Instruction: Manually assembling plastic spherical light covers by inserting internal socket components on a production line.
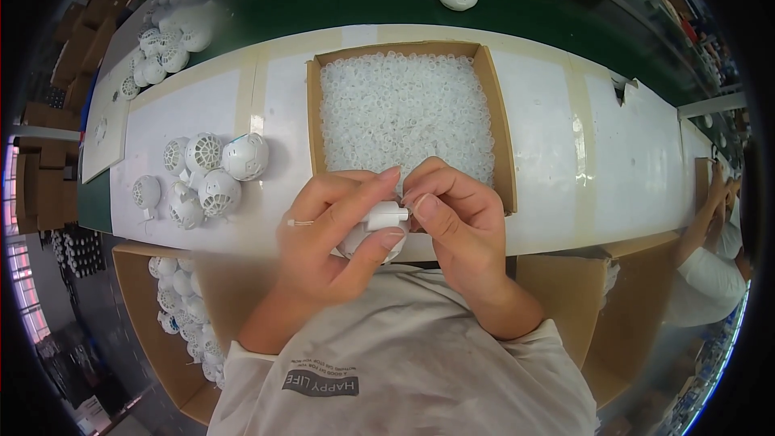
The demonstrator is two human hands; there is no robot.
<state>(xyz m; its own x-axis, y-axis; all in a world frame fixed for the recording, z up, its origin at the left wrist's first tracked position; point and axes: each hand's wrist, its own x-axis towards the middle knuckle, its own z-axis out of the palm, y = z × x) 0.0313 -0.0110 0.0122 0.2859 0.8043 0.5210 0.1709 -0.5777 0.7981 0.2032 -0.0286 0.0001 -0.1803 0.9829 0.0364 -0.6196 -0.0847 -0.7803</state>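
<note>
- The left hand [323, 234] is curled round a white ball-shaped casing [383, 218], thumb on the near side and fingers over the far side, its stubby neck turned toward the other hand.
- The right hand [468, 222] has thumb and forefinger drawn into a close pinch right at the tip of that neck; from here I can't tell whether a small part sits between them.
- Just beyond both hands is a shallow cardboard tray [506, 153] full of small clear plastic rings [404, 109].
- Well to the left of the left hand, a handful of lattice-faced white balls [207, 153] lies loose on the white worktop [549, 129].
- Nearer the body on that same side, a carton [165, 379] holds more white balls [190, 307].
- I'd judge the step in hand to be fine work at the neck, perhaps fitting or adjusting a small piece.
- The next move seems to call for a steady left grip while the right fingertips seat or align whatever is at the tip, without letting the ball roll.
</note>
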